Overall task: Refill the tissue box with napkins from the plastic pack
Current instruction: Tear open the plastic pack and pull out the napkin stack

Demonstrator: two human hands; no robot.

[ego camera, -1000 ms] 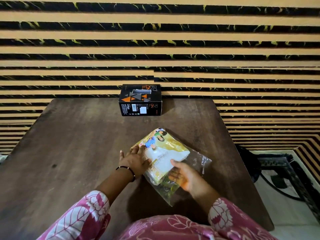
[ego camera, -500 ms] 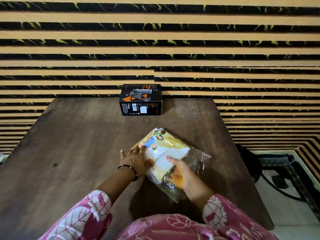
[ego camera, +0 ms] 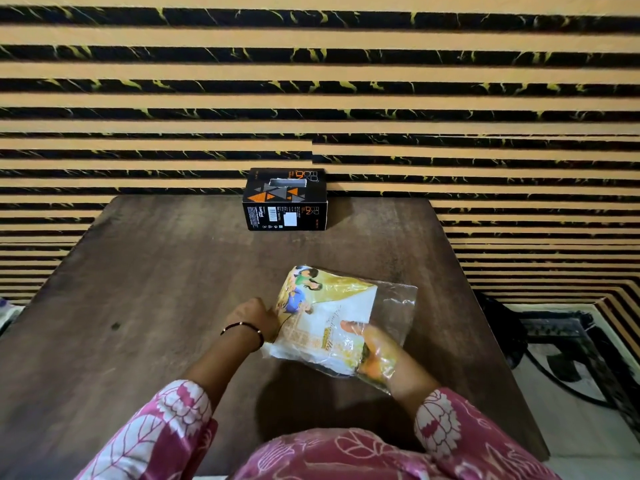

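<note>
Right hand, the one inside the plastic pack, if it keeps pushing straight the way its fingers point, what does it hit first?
The right hand is already in the plastic pack, fingers aimed away from the body. It would probably meet the stack of napkins first; depth is hard to judge.

The table (ego camera: 145,292) is bare across its whole left half and along the far edge to either side of the tissue box (ego camera: 284,199), which stands at the far centre against the striped wall (ego camera: 311,98); the wall blocks any approach from behind the box. The strip of table between the box and the plastic pack (ego camera: 332,317) is open. The pack lies near centre-right, with the left hand (ego camera: 254,315) at its left edge and the right hand (ego camera: 375,348) inside its near right end.
</note>
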